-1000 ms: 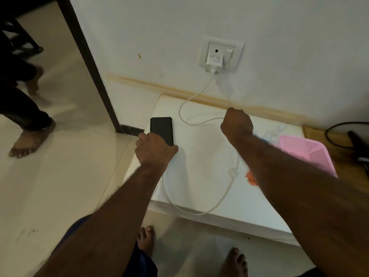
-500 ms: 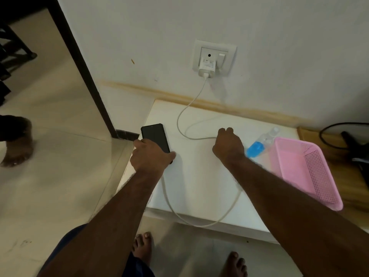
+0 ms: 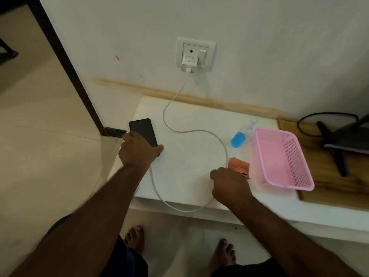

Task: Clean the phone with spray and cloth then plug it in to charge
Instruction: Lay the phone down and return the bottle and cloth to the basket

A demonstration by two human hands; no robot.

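On the left end of a low white ledge (image 3: 189,156) lies a black phone (image 3: 142,129), and my left hand (image 3: 137,152) grips its near end. A white cable (image 3: 173,128) runs from the white charger (image 3: 189,62) in the wall socket (image 3: 207,47), loops across the ledge and comes back to the phone under my left hand. My right hand (image 3: 229,186) hovers with curled fingers over the cable near the front edge, and nothing shows in it. Just beyond it lies an orange cloth (image 3: 238,166). A spray bottle with blue liquid (image 3: 238,138) lies behind the cloth.
A pink plastic basket (image 3: 289,184) sits right of the cloth, partly on a wooden board (image 3: 329,186) that carries a black stand and cord (image 3: 339,140). A dark door frame (image 3: 65,62) rises at the left. My bare feet stand on the tiled floor below the ledge.
My right hand has drawn back from near the socket to the ledge's front edge beside the cloth. My left hand stays on the phone. The person's feet at the left are out of view.
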